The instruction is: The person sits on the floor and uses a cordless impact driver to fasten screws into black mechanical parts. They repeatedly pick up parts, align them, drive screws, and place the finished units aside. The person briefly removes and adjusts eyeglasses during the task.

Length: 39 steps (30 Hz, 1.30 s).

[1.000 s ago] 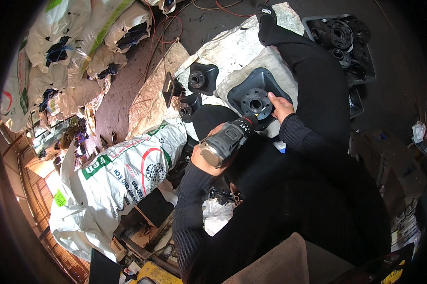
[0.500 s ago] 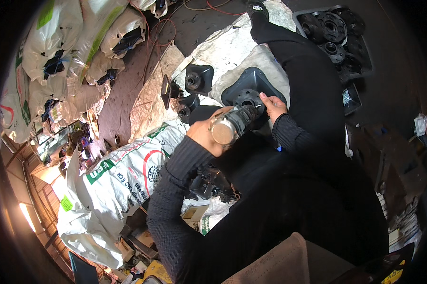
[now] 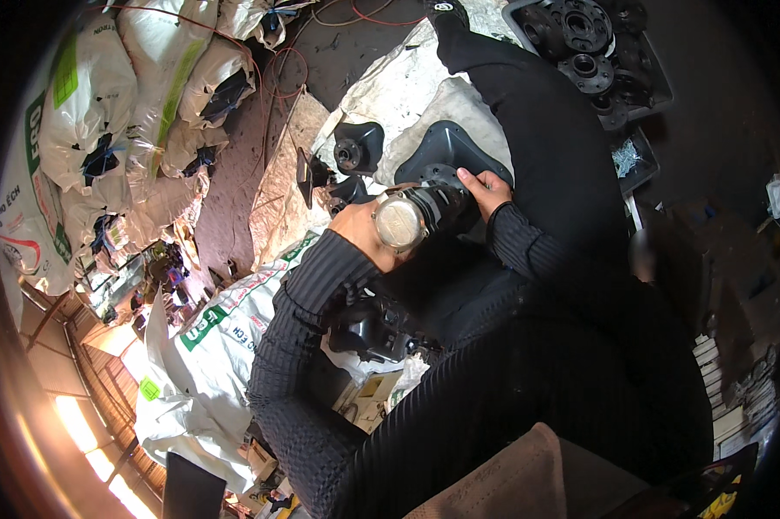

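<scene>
Left hand (image 3: 360, 235): gripping power drill (image 3: 400, 223) | right hand (image 3: 490, 191): holding black flanged base (image 3: 449, 145) | left: similar base (image 3: 369, 149) — far right: tray (image 3: 662, 86) with black hubs (image 3: 594, 84)

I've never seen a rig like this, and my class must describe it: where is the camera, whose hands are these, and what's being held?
There is no robot: the two bare hands belong to the person wearing the camera. It is the left of two wide fisheye cameras on the head, looking down, so straight edges bend near the rim. The left hand grips a drill-like power tool, its round back end towards us. The right hand touches a black flanged part. Similar black parts lie on a pale sheet, more sit in a tray, and white sacks are at left.
</scene>
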Motion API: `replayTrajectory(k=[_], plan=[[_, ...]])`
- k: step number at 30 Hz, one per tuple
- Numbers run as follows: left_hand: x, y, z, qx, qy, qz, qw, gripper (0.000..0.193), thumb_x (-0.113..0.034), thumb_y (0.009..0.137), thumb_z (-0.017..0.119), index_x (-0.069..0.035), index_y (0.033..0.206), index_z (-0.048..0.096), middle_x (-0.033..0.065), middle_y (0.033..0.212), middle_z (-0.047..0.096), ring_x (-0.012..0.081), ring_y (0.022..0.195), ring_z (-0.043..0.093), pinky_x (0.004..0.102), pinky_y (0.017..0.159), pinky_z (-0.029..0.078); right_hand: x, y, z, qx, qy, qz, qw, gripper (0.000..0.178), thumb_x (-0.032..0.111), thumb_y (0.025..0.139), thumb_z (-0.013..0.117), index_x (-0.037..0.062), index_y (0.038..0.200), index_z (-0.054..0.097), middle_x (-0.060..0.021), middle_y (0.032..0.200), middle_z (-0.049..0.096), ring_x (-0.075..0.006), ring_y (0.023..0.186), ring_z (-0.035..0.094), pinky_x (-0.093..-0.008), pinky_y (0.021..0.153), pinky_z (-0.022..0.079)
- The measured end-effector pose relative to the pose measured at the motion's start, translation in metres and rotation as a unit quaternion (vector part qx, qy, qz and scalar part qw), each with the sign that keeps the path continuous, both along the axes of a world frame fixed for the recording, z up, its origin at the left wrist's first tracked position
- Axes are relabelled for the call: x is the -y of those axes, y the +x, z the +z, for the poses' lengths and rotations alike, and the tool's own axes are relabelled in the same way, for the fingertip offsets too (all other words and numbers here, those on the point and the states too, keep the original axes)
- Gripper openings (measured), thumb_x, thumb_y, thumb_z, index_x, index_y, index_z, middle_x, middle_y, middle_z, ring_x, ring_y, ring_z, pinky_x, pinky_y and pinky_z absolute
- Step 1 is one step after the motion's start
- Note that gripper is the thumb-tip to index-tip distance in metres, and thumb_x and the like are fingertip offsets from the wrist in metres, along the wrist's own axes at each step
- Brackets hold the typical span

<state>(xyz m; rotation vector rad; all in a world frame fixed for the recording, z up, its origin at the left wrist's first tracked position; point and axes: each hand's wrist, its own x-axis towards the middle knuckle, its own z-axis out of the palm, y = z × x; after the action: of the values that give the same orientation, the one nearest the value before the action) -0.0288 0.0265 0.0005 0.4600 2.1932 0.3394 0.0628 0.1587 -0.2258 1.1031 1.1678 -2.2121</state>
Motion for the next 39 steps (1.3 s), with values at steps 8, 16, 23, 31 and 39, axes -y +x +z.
replayTrajectory(k=[8, 16, 23, 31, 39], plan=[[-0.002, -0.011, -0.008, 0.037, -0.087, -0.011, 0.995, 0.042, -0.024, 0.066, 0.073, -0.003, 0.1, 0.061, 0.0157, 0.087, 0.065, 0.0308, 0.08, 0.064, 0.0354, 0.073, 0.052, -0.001, 0.001, 0.0, -0.025, -0.099, -0.067, 0.993, 0.035, 0.03, 0.076, 0.076, 0.0066, 0.067, 0.051, 0.0003, 0.062, 0.053, -0.0062, 0.052, 0.044, -0.023, 0.049, 0.038], [-0.004, -0.001, -0.012, 0.064, -0.083, 0.057, 0.993, 0.055, -0.025, 0.061, 0.075, -0.012, 0.113, 0.058, 0.0175, 0.086, 0.066, 0.0342, 0.082, 0.064, 0.0382, 0.071, 0.052, 0.002, 0.001, -0.003, -0.004, -0.036, -0.052, 0.998, 0.036, 0.028, 0.075, 0.076, 0.0079, 0.062, 0.049, 0.0019, 0.058, 0.05, -0.0055, 0.05, 0.042, -0.0229, 0.046, 0.035], [-0.013, 0.026, -0.013, 0.02, -0.079, 0.022, 0.996, 0.075, -0.021, 0.06, 0.071, -0.024, 0.129, 0.041, 0.0141, 0.088, 0.066, 0.0334, 0.081, 0.064, 0.0392, 0.07, 0.051, -0.002, -0.001, 0.004, -0.009, 0.045, 0.002, 0.999, 0.04, 0.029, 0.076, 0.075, 0.007, 0.059, 0.047, 0.0034, 0.056, 0.047, -0.0048, 0.051, 0.037, -0.024, 0.046, 0.033], [-0.008, 0.043, -0.024, -0.022, -0.052, 0.052, 0.997, 0.071, -0.023, 0.064, 0.071, -0.023, 0.129, 0.041, 0.0145, 0.087, 0.065, 0.0338, 0.079, 0.064, 0.0387, 0.068, 0.051, 0.0, 0.002, -0.002, -0.058, 0.132, 0.026, 0.989, 0.046, 0.034, 0.076, 0.075, 0.0072, 0.056, 0.045, 0.0038, 0.054, 0.044, -0.0049, 0.052, 0.036, -0.0245, 0.048, 0.033], [0.012, 0.108, 0.006, -0.054, 0.133, 0.181, 0.973, 0.053, -0.013, 0.068, 0.071, -0.003, 0.118, 0.054, 0.0144, 0.118, 0.056, 0.029, 0.11, 0.054, 0.0362, 0.095, 0.041, -0.002, 0.005, -0.004, -0.12, 0.166, 0.0, 0.979, 0.033, 0.035, 0.081, 0.069, 0.004, 0.081, 0.058, -0.0002, 0.07, 0.055, -0.0067, 0.057, 0.045, -0.0257, 0.05, 0.039]])
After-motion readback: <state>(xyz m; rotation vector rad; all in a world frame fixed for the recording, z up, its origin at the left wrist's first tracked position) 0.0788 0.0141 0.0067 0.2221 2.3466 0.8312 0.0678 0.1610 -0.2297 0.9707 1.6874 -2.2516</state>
